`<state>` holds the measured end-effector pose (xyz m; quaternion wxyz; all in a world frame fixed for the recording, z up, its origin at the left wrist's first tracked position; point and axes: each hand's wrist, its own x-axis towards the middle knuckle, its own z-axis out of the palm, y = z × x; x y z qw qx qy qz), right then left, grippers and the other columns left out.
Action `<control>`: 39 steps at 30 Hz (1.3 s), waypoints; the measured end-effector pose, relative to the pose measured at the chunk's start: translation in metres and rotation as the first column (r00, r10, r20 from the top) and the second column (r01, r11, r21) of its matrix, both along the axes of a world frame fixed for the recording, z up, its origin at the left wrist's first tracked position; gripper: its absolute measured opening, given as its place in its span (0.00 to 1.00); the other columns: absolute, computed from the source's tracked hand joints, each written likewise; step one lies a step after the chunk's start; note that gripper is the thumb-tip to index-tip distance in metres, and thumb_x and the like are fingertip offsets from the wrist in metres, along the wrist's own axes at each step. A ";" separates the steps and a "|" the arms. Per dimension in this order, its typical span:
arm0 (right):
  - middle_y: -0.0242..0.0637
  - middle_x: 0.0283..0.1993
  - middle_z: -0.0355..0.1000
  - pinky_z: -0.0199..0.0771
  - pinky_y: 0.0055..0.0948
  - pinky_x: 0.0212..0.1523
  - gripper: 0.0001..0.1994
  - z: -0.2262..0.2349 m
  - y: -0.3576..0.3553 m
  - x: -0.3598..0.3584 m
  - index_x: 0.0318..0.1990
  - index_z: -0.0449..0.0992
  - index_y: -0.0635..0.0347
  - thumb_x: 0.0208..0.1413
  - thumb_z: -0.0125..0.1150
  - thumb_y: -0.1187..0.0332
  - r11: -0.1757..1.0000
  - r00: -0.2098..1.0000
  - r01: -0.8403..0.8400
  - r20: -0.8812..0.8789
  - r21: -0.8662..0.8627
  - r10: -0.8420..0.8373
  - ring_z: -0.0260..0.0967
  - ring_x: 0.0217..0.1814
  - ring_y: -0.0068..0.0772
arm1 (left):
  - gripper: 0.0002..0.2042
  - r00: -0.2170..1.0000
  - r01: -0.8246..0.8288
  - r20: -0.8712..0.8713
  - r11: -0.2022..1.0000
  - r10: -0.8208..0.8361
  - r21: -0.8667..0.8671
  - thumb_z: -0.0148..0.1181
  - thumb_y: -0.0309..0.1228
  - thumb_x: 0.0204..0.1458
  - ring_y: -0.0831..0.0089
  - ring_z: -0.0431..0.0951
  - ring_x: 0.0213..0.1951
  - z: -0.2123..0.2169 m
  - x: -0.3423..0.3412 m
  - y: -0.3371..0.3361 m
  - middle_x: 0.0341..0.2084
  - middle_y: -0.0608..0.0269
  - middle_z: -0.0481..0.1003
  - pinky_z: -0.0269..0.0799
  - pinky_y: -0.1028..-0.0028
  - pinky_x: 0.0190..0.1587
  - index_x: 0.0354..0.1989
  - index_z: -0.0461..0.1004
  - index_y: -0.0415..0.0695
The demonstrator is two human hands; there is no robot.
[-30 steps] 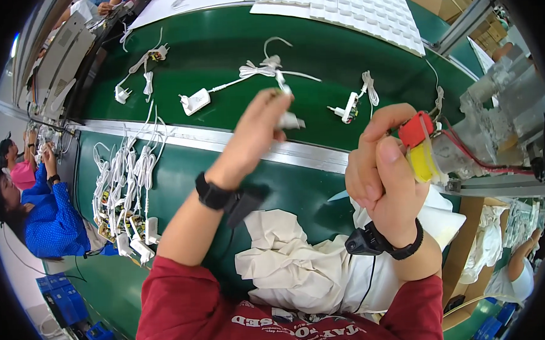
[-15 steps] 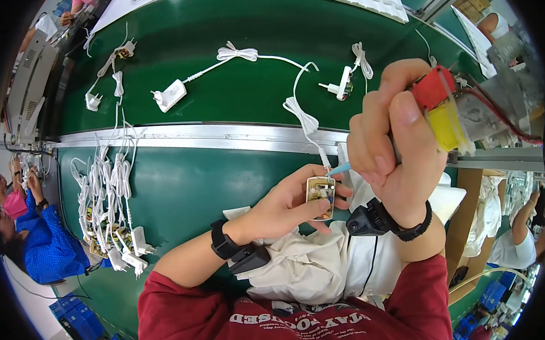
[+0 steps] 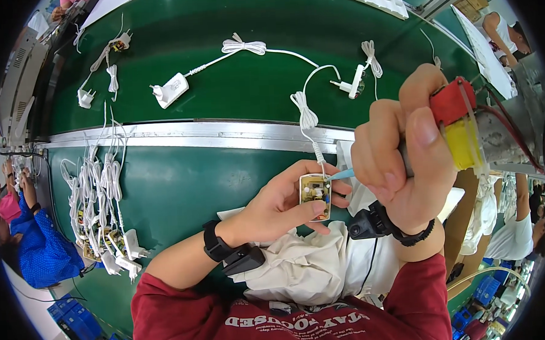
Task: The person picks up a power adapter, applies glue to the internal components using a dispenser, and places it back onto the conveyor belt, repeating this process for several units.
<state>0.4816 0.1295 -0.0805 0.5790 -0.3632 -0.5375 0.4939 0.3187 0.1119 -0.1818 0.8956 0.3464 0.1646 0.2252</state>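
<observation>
My left hand (image 3: 280, 200) is closed round an open white power adapter (image 3: 316, 207), thumb over its lower edge. The circuit board in the adapter's housing faces up. From the adapter's top a white cable (image 3: 319, 153) runs up onto the far belt, its coil tied in a bundle. My right hand (image 3: 405, 152) grips a glue dispenser (image 3: 455, 104) with a red switch and a yellow band on its body. The dispenser's thin blue nozzle (image 3: 342, 174) points left, its tip at the board's upper right corner near the cable entry. Whether glue is coming out cannot be made out.
Several open adapters with bundled cables (image 3: 103, 183) lie at the left on the near green surface. Across the metal rail (image 3: 192, 131), more adapters (image 3: 170, 90) lie on the green belt (image 3: 217, 8). White cloth (image 3: 289, 266) covers my lap. Co-workers sit at both sides.
The view has shifted slightly. The adapter in my left hand has turned a little more upright, and the nozzle stays at its upper corner. The adapters on the far belt appear slightly shifted.
</observation>
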 end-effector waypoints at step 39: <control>0.28 0.13 0.54 0.50 0.20 0.11 0.16 -0.010 -0.033 -0.044 0.37 0.54 0.55 0.59 0.49 0.55 0.996 0.996 -0.062 0.056 -0.060 0.065 0.48 0.09 0.19 | 0.22 0.956 -0.045 0.262 0.952 0.129 -0.304 0.43 0.32 0.59 0.62 0.64 0.57 -0.022 -0.038 -0.004 0.56 0.53 0.61 0.68 0.58 0.54 0.61 0.51 0.43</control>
